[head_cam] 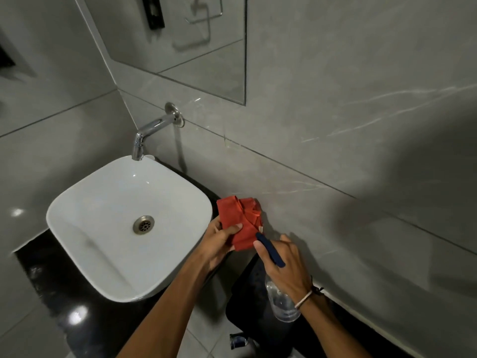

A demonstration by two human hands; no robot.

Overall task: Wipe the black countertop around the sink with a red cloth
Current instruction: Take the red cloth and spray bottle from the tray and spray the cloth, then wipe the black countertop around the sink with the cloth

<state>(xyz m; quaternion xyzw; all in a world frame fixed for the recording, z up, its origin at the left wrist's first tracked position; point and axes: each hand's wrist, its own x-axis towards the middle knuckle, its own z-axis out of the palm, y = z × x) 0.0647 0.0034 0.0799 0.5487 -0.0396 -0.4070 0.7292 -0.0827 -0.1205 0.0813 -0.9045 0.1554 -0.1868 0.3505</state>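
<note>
My left hand (pixel 219 244) grips a folded red cloth (pixel 238 218), held up in the air just right of the white sink basin (pixel 103 241). My right hand (pixel 284 262) holds a clear spray bottle (pixel 282 303) with a dark blue trigger head (pixel 269 250); the nozzle points at the cloth from close by. The black countertop (pixel 51 293) runs under and around the basin, glossy at the front left.
A chrome wall tap (pixel 152 130) sticks out over the back of the basin. Grey tiled walls close in at the left and right, with a mirror (pixel 193 47) above. A black bin-like object (pixel 258 319) stands on the floor below my right hand.
</note>
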